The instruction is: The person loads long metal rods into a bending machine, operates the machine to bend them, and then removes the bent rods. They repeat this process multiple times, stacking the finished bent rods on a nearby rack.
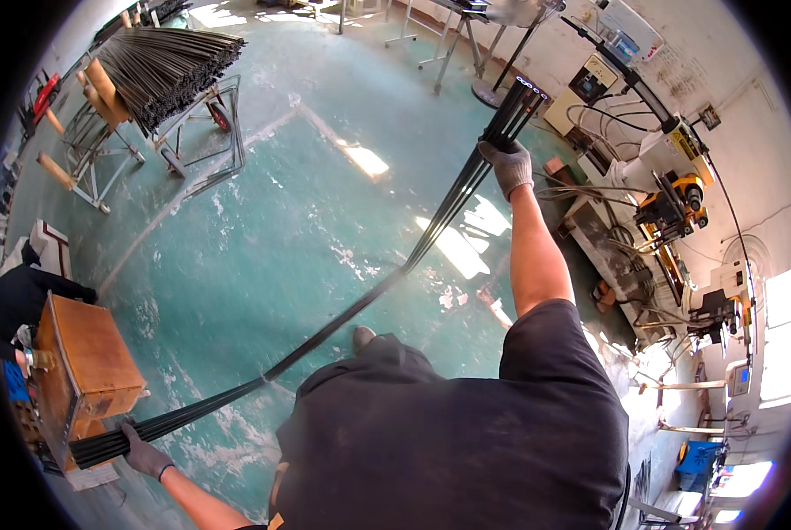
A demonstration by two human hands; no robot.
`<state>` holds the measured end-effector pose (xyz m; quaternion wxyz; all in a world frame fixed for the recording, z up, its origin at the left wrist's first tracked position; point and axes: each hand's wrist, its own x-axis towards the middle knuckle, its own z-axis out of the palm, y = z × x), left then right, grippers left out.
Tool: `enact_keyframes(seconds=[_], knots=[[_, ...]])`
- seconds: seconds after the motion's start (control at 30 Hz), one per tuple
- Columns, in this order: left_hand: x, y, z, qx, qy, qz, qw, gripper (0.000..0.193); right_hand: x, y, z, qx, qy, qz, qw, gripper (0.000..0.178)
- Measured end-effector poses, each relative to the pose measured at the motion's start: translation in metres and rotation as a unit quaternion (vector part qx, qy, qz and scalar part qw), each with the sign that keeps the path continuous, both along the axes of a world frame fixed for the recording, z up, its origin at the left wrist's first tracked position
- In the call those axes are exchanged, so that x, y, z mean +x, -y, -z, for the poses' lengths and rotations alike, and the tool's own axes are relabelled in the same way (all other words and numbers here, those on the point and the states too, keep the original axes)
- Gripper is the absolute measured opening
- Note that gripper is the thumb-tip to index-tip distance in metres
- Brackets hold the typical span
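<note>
A bundle of long black tubes [342, 317] stretches across in front of my body, from low on the left to high on the right. Near its left end, my left hand [146, 452] in a grey glove is wrapped round it. My right hand [509, 168], gloved too, grips the bundle below its upper right end, where several round tube openings show. Between the hands the tubes look bent, though the wide lens curves things. The left end lies close to a brown wooden cabinet [104, 349]; I cannot tell whether they touch.
A wheeled metal rack [104, 168] at the far left carries a big stack of black tubes [170, 71]. Machines with yellow parts [669, 208] and hoses line the right wall. A person in dark clothes [24, 296] is at the left behind the cabinet. A stand with a round base [493, 93] is ahead.
</note>
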<state>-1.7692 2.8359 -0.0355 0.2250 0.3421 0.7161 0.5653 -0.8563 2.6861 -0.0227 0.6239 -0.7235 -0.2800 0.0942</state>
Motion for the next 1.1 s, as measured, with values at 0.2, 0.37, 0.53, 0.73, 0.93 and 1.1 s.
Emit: enact_keyframes(seconds=[0.2, 0.37, 0.53, 0.73, 0.93, 1.1], knots=[[-0.009, 0.005, 0.002, 0.027, 0.023, 0.000, 0.999, 0.038, -0.003, -0.015, -0.010, 0.030, -0.011, -0.018, 0.999, 0.043], [0.002, 0.010, -0.003, 0.033, 0.016, 0.005, 0.999, 0.040, 0.002, -0.009, -0.004, 0.038, -0.007, -0.007, 0.999, 0.047], [-0.006, 0.011, -0.004, 0.025, 0.007, -0.020, 0.999, 0.039, 0.001, -0.004, -0.009, 0.043, -0.004, -0.002, 0.999, 0.049], [-0.011, 0.003, 0.004, 0.036, -0.003, -0.010, 0.999, 0.038, 0.000, 0.003, -0.016, 0.084, -0.019, -0.002, 0.996, 0.044], [-0.021, 0.002, 0.010, 0.075, 0.010, -0.015, 0.997, 0.035, -0.009, 0.010, -0.070, 0.144, 0.041, 0.010, 0.989, 0.051], [0.007, 0.009, -0.006, 0.046, 0.042, -0.058, 0.996, 0.033, -0.012, 0.016, -0.132, 0.038, 0.254, 0.098, 0.961, 0.069]])
